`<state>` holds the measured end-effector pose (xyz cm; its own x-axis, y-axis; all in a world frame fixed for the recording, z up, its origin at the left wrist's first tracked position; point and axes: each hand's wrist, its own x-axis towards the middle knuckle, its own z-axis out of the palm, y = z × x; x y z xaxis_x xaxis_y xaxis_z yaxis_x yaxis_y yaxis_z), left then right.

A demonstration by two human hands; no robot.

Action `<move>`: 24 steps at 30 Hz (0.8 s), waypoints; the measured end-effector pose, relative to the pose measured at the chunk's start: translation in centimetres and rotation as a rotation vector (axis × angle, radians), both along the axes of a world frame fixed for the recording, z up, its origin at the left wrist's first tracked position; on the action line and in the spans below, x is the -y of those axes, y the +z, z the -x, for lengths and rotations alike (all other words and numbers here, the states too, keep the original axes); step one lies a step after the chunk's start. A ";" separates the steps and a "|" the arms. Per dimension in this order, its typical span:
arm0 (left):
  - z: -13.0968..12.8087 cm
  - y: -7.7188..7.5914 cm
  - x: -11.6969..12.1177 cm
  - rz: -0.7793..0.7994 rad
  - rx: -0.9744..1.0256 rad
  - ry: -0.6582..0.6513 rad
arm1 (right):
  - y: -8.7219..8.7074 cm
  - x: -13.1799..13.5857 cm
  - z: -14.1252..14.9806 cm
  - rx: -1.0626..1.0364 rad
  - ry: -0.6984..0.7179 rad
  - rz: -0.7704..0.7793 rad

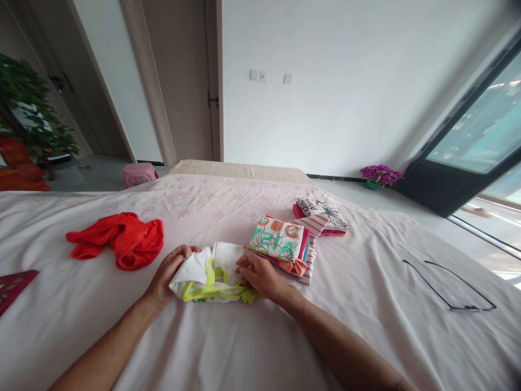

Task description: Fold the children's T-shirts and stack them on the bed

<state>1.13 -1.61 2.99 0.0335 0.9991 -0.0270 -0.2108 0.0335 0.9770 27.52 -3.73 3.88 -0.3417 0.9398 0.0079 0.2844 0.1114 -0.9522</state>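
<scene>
Between my hands lies a white top (pixel 228 255) with neon-yellow trim, partly folded on the bed, a bit of coloured print showing at its lower edge. My left hand (pixel 173 267) grips its left side, fingers over the far edge and the thumb side hidden. My right hand (pixel 258 272) pinches the cloth at its right end, near the yellow trim. Just beyond my right hand is a stack of folded clothes (pixel 279 239), a printed white piece on top and a striped one beneath. A crumpled red garment (pixel 130 239) rests apart, left of my left hand.
Behind the stack sits another folded pile (pixel 325 214) with black print. Eyeglasses (pixel 456 307) lie on the pale bedsheet (pixel 386 336) at right. A dark pink flat object (pixel 16 288) is at the left edge. Beyond the bed are a pink stool (pixel 139 174) and purple flowers (pixel 380 175).
</scene>
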 end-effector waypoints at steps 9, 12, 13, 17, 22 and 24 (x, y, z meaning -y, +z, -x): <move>-1.8 0.5 0.9 0.057 -0.036 -0.221 | 0.6 0.8 1.8 0.677 -0.007 -0.348; -0.9 0.8 0.4 -0.025 -0.047 -0.076 | 0.5 0.5 1.9 0.545 -0.085 -0.379; -0.2 0.9 0.0 -0.065 -0.058 -0.008 | 0.6 0.3 1.7 0.406 -0.129 -0.369; 3.2 1.4 -1.9 -0.177 -0.195 0.250 | 2.0 -0.6 0.6 -0.410 -0.271 -0.184; 4.4 0.2 -2.6 -0.119 -0.331 0.326 | 2.2 -1.2 0.4 -0.736 -0.260 0.165; 3.6 -0.1 -2.1 -0.134 -0.557 0.287 | 1.3 -1.2 0.5 -0.659 -0.237 0.282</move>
<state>-2.44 0.44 2.87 -0.2192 0.9621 0.1624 0.3472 -0.0786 0.9345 26.99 -2.48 5.19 -0.1380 0.9842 -0.1113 -0.3680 -0.1553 -0.9168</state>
